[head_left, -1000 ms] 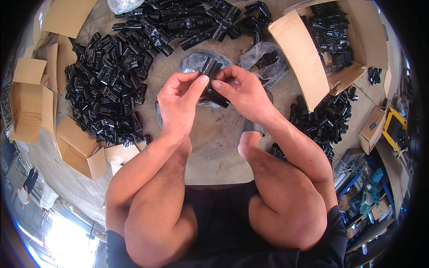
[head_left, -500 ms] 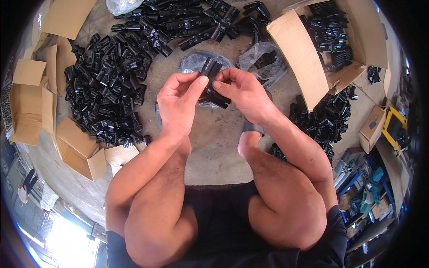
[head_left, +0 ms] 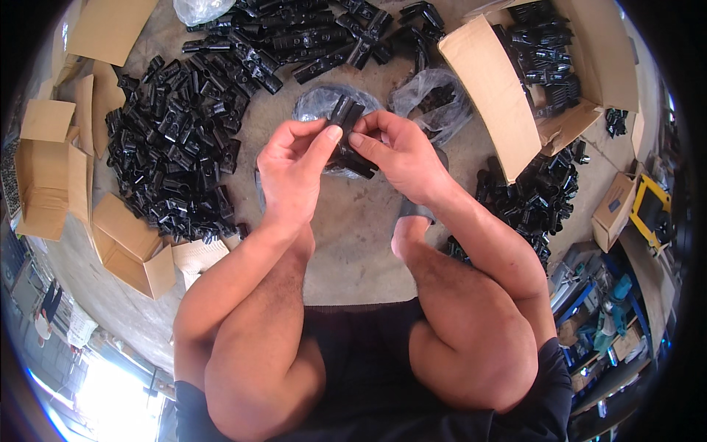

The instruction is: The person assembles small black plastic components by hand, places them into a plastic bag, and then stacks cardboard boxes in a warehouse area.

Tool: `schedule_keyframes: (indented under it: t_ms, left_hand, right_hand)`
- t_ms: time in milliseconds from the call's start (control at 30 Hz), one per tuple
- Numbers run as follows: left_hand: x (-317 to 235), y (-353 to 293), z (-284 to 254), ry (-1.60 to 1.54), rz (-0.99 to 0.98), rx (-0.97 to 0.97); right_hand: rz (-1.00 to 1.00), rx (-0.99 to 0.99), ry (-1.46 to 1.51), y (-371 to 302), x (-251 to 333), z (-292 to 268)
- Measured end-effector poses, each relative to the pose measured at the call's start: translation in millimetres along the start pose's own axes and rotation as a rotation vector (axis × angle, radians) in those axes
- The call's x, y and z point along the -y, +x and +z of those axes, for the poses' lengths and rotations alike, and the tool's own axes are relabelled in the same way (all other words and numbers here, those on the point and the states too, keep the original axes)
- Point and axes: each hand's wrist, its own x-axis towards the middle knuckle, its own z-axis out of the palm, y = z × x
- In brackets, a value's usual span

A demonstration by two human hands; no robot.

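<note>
Both hands — left hand (head_left: pixel 294 166) and right hand (head_left: pixel 394 151) — pinch one black clip (head_left: pixel 345 118) closed-fingered; best kept square, over the plastic bag (head_left: pixel 313 107).

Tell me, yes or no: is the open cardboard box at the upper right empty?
No, the open cardboard box holds black parts heaped inside it, well beyond the right hand.
</note>
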Motion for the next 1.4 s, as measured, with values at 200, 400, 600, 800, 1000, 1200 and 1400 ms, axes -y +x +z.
schedule_keyframes:
  t_ms: [200, 400, 600, 800, 1000, 1200, 1400]
  left_hand:
    - [1, 0, -1, -0.007, 0.003, 0.0]
    - [3, 0, -3, 0.033, 0.004, 0.001]
    - [2, 1, -1, 0.045, 0.005, -0.001]
    - [3, 0, -2, 0.004, 0.011, 0.016]
    - [1, -1, -1, -0.012, 0.008, 0.023]
    - [1, -2, 1, 0.008, 0.042, 0.039]
    - [2, -2, 1, -0.024, 0.074, 0.053]
  right_hand:
    - [0.003, 0.02, 0.096, 2, -9, 3]
    - [0.05, 0.033, 0.096, -1, -1, 1]
    - [0.094, 0.012, 0.15, -1, 0, 1]
    - [0.14, -0.001, 0.129, 0, -2, 0]
    - [0.18, 0.02, 0.077, 0, 3, 0]
    - [0.155, 0.002, 0.069, 1, -2, -2]
    - [0.052, -0.005, 0.173, -1, -2, 3]
